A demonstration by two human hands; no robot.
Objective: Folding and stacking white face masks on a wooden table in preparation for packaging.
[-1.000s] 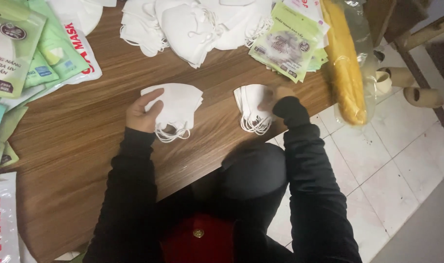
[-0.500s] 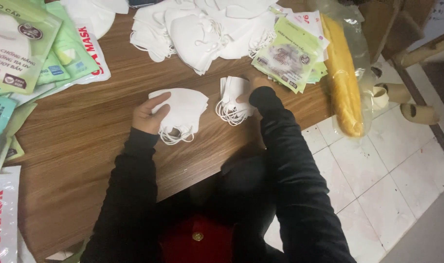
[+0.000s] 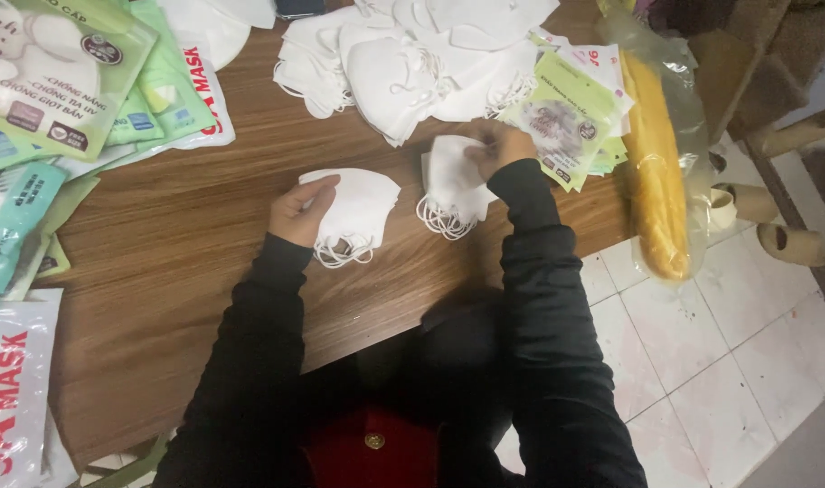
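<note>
While the left hand (image 3: 297, 212) lies flat, fingers loosely spread, on one small stack of white masks (image 3: 358, 212), the right hand (image 3: 498, 145) pinches the top of a second stack (image 3: 453, 181) just beside it. Both stacks sit mid-table (image 3: 177, 262), near the loose mask heap (image 3: 412, 54) and a bagged loaf (image 3: 656, 172).

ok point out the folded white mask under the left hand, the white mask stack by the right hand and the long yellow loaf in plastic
folded white fabric mask (image 3: 367, 206), head view, bare upper panel
white mask stack (image 3: 450, 185), head view, top mask's middle
long yellow loaf in clear plastic (image 3: 655, 172), head view, mid-length
</note>
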